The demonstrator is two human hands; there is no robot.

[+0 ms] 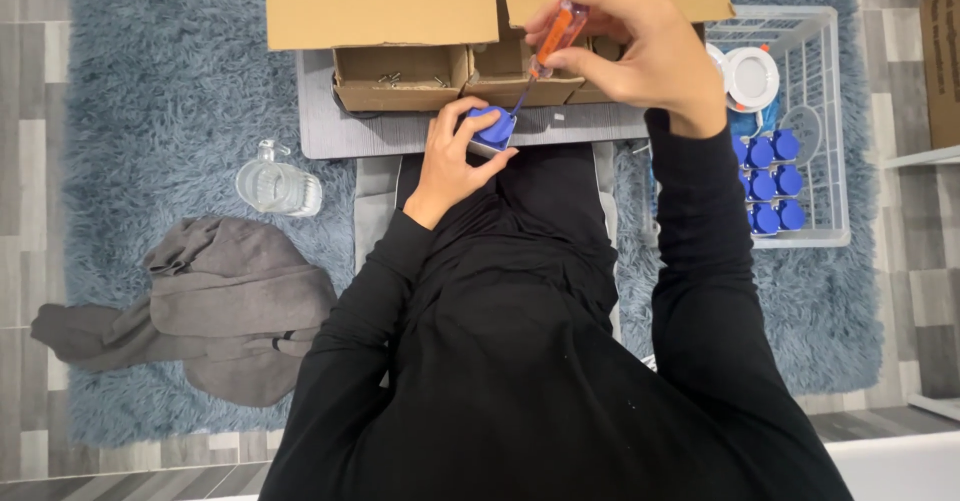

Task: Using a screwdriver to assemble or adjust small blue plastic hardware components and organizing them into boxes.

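Observation:
My left hand (452, 153) grips a small blue and white part (493, 128) at the near edge of a low grey table (330, 131). My right hand (630, 36) holds an orange-handled screwdriver (553, 39) upright, its thin shaft pointing down to the top of the blue part. Both arms are in black sleeves, and my lap in black clothes fills the lower middle of the view.
Small open cardboard boxes (400, 76) with screws sit on the table behind a big open carton (380, 11). A white wire basket (810, 121) at right holds several blue parts and round white pieces. A clear glass jug (275, 186) and grey garment (215, 306) lie on the blue rug.

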